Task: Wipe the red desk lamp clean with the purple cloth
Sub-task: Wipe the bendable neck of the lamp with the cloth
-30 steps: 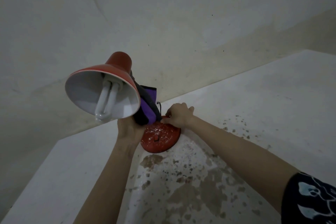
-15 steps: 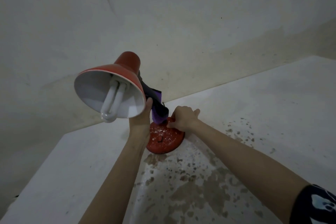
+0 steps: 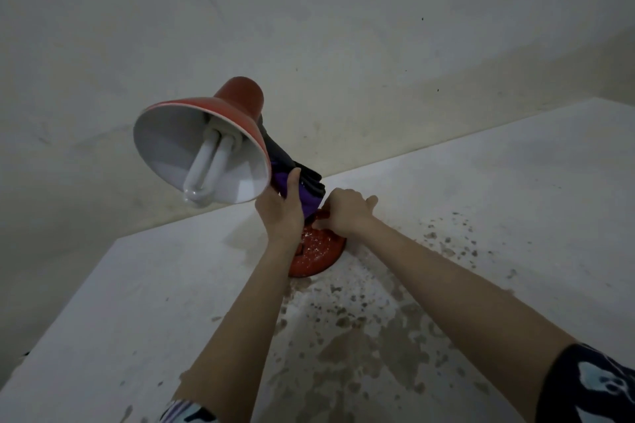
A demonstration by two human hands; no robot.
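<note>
The red desk lamp (image 3: 237, 103) stands on a white table, its shade tipped toward me with a white tube bulb (image 3: 206, 168) inside. Its round red base (image 3: 319, 254) is speckled with white dust. The purple cloth (image 3: 295, 189) is wrapped around the lamp's neck just below the shade. My left hand (image 3: 281, 209) is shut on the cloth and the neck inside it. My right hand (image 3: 347, 209) presses down on the back of the base, fingers curled over its red joint.
The white table (image 3: 481, 199) carries brown stains and flecks in front of and to the right of the base. Its left edge (image 3: 68, 306) drops off near my left arm. A bare pale wall (image 3: 343, 45) rises directly behind the lamp.
My left hand slid up the neck with the cloth, from the base toward the shade. My right hand stayed on the base.
</note>
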